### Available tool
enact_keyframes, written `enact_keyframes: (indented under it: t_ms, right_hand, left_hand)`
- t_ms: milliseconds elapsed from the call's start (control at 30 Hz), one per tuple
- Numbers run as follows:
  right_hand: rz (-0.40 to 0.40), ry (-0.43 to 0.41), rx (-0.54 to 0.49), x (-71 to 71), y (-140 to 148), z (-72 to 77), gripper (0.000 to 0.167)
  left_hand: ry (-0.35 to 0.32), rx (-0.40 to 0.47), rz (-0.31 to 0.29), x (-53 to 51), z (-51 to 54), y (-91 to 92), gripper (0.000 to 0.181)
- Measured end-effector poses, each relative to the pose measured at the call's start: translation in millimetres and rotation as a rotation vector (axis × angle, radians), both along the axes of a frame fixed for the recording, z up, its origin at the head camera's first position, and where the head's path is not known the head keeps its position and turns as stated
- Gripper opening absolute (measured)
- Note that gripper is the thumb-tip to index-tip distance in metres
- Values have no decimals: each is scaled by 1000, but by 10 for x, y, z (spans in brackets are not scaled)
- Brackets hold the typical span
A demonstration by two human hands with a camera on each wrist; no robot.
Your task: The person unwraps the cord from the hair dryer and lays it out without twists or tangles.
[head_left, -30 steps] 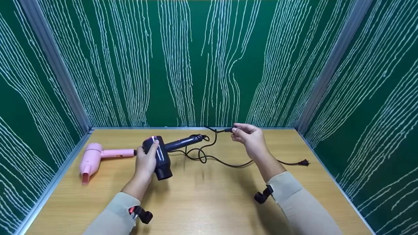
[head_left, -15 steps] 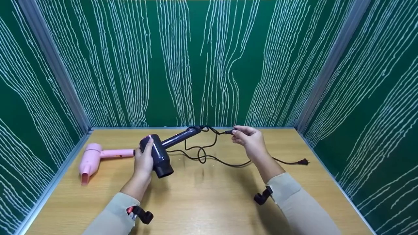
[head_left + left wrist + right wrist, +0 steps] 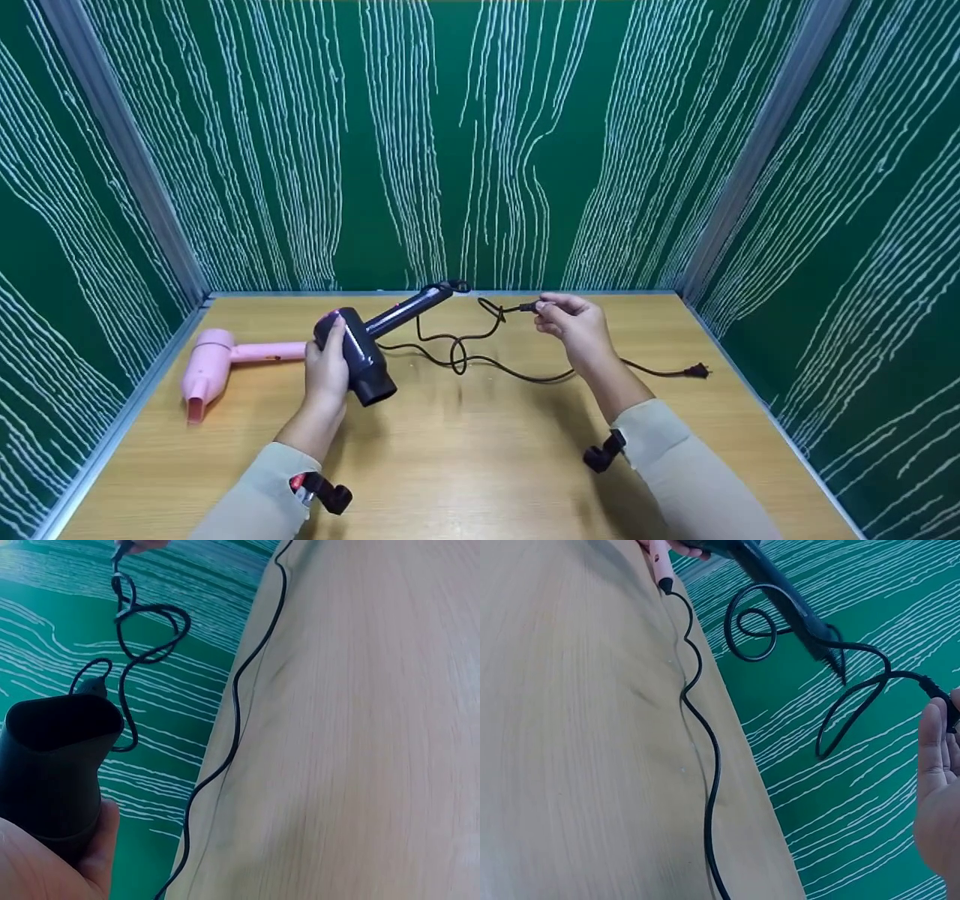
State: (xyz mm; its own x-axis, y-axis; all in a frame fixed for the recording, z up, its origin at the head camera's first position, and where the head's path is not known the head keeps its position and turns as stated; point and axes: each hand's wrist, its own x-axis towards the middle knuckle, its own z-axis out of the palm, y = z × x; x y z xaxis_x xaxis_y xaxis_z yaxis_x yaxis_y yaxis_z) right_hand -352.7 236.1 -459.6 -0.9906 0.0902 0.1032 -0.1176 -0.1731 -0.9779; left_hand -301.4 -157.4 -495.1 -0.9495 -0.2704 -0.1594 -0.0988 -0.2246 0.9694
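Note:
My left hand [image 3: 328, 371] grips a glossy dark hair dryer [image 3: 352, 346] by its head, above the table. The wide nozzle [image 3: 52, 780] faces down toward me, and the handle [image 3: 409, 312] slants up to the back right. From the handle's end a black cord [image 3: 887, 664] hangs in loose loops and a twist. My right hand [image 3: 581, 330] pinches the plug [image 3: 529, 307] at that cord's end; the fingers partly hide it. Left of the left hand a pink hair dryer [image 3: 210, 364] lies on the table, its handle end hidden behind that hand.
The pink dryer's cord [image 3: 716, 765] runs across the wooden table [image 3: 465, 465] behind the right forearm to a two-pin plug [image 3: 697, 371] at the right. Green walls [image 3: 292, 150] with white streaks and grey metal posts [image 3: 742, 172] enclose the back and sides.
The dark hair dryer's handle end has risen and shifted left, tilting more steeply. My left hand has edged left with it. My right hand, still pinching the plug, has come slightly lower.

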Motion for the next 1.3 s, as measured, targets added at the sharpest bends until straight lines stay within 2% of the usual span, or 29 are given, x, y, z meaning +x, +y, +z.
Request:
enact_keyframes:
  t_ms: [100, 200, 500, 767, 933, 1000, 1100, 1300]
  right_hand:
    - [5, -12, -3, -9, -15, -35, 17]
    - [14, -39, 17, -23, -10, -65, 17]
    - [11, -55, 23, -69, 47, -118, 20]
    - [5, -38, 7, -111, 129, -117, 21]
    - [-17, -33, -3, -143, 206, -85, 22]
    - [-23, -29, -2, -153, 234, -64, 25]
    - [-24, -25, 10, -161, 278, -15, 27]
    - [-49, -7, 9, -139, 423, 130, 20]
  left_hand:
    - [22, -13, 4, 8, 23, 17, 86]
    - [27, -32, -37, 46, 63, 37, 86]
    - [18, -102, -241, 165, 177, 80, 85]
    - [17, -134, -366, 217, 250, 51, 73]
    - [23, -272, -447, 271, 313, 8, 74]
    - [32, -327, -458, 294, 335, -7, 72]
    - [47, -405, -453, 325, 363, -25, 71]
    - [38, -662, -415, 403, 399, -81, 84]
